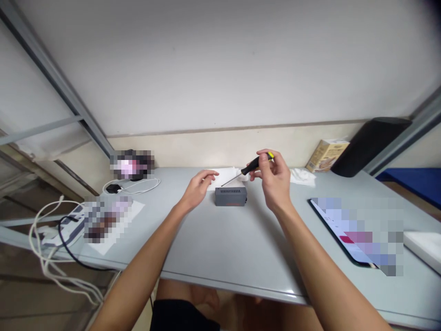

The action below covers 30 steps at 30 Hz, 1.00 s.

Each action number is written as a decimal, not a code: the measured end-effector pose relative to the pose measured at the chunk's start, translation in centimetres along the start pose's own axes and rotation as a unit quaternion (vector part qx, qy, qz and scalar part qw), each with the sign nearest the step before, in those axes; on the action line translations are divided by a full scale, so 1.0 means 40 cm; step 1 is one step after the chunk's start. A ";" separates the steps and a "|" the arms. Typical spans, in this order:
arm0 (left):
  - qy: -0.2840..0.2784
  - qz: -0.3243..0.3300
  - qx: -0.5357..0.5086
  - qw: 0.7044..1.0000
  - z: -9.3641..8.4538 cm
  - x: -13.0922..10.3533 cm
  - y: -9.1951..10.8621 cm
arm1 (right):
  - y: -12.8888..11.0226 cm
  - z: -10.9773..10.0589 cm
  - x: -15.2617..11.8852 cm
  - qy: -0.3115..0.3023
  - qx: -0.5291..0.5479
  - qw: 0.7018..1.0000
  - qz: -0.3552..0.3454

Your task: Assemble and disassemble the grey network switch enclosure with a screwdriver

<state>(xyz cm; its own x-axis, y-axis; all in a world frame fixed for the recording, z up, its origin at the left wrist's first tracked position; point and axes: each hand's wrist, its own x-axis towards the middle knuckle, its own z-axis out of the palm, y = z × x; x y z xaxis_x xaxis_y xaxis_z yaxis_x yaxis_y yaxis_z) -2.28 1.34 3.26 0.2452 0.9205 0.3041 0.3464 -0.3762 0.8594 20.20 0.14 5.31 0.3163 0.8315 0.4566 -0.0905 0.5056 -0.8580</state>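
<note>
On the desk stands a small dark grey box [230, 197] with a row of slots along its top edge. My right hand [275, 179] grips a screwdriver [255, 165] by its black and yellow handle. The shaft slants down to the left, its tip at the box's top left corner; whether it touches cannot be made out. Just left of the box is my left hand [198, 188], its fingers stretched out and apart, holding nothing. White paper [223, 175] lies behind the box.
A tablet [330, 225] lies at the right, with a white slab [425, 248] beyond it. A carton [327, 155] and black cylinder [370, 147] stand at the back right. White cables [44, 262] and a power strip [65, 230] occupy the left edge. Crumpled tissue [303, 177] sits at the back.
</note>
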 end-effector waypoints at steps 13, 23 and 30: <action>-0.084 -0.020 -0.022 0.996 0.011 0.000 -0.023 | -0.005 0.014 -0.016 -0.027 -0.032 0.999 0.023; -0.105 -0.022 -0.055 0.993 0.017 0.002 -0.029 | -0.025 0.015 -0.028 -0.061 -0.077 0.995 -0.012; -0.110 -0.038 -0.082 0.990 0.019 0.002 -0.027 | -0.061 0.050 -0.071 -0.105 -0.069 0.990 -0.059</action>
<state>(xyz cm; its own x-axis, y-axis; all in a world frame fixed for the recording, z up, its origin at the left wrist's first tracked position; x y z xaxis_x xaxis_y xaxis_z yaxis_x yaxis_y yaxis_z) -1.93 1.75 2.06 0.4223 0.8932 0.1542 0.2246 -0.2679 0.9369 17.66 -3.00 6.58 0.1120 0.8050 0.5826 0.0707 0.5783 -0.8127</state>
